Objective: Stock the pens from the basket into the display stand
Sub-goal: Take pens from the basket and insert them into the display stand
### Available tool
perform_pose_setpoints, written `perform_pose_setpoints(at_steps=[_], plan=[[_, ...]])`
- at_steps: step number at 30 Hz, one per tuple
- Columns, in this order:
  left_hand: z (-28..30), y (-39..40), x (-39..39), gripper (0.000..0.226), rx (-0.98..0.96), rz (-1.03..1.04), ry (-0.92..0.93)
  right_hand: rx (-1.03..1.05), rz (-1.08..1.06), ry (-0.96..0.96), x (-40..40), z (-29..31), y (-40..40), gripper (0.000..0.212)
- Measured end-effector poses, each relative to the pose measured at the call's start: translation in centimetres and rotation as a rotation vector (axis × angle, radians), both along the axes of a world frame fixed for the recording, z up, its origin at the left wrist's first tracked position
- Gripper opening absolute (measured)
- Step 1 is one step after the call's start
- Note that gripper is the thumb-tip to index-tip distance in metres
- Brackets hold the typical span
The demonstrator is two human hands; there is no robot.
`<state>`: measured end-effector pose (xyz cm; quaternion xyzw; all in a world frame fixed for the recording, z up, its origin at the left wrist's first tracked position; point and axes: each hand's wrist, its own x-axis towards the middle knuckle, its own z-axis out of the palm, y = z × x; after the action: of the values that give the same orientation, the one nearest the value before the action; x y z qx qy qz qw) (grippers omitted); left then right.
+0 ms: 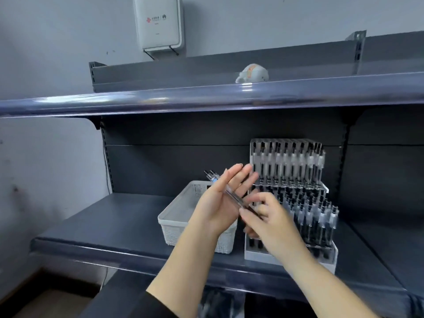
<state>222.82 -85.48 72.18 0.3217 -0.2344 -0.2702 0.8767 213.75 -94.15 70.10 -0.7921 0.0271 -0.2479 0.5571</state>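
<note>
A white perforated basket (pixel 171 222) sits on the middle shelf, left of a tiered clear display stand (pixel 296 198) filled with several rows of upright pens. My left hand (pixel 220 203) is raised in front of the basket, palm up and fingers straight, with a few clear pens (pixel 212 176) lying across it. My right hand (pixel 266 216) pinches the lower end of one of those pens (pixel 236 199), just in front of the stand's lower tiers. The basket's inside is mostly hidden by my left hand.
The dark shelf (pixel 110 221) extends left of the basket and right of the stand. An upper shelf (pixel 206 99) overhangs, holding a small white object (pixel 253 73). A white wall box (pixel 158 22) hangs above.
</note>
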Motion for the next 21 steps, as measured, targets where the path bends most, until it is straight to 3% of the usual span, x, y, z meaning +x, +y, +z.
perform_pose_setpoints(at_steps=[2,3,6,11,15,21], plan=[[0.1,-0.5,-1.1,0.030,0.002,-0.052,-0.012,0.527,0.133,-0.016,-1.9,-0.8,-0.7,0.020],[0.1,-0.8,-1.6,0.030,0.017,-0.072,-0.023,0.686,0.165,-0.025,-2.6,-1.1,-0.9,0.028],[0.3,-1.7,-3.1,0.026,0.020,-0.109,-0.035,0.890,0.228,-0.030,-4.3,-1.7,-0.8,0.038],[0.1,-2.5,-4.2,0.035,0.009,-0.132,-0.028,0.786,0.171,-0.089,-5.5,-2.5,-0.7,0.019],[-0.5,-3.2,-4.6,0.027,0.077,-0.088,-0.062,0.628,0.111,-0.094,-5.6,-3.0,-0.8,0.018],[-1.5,-4.3,-5.5,0.034,0.204,0.023,-0.159,0.603,0.012,-0.114,-5.2,-3.6,-1.0,0.014]])
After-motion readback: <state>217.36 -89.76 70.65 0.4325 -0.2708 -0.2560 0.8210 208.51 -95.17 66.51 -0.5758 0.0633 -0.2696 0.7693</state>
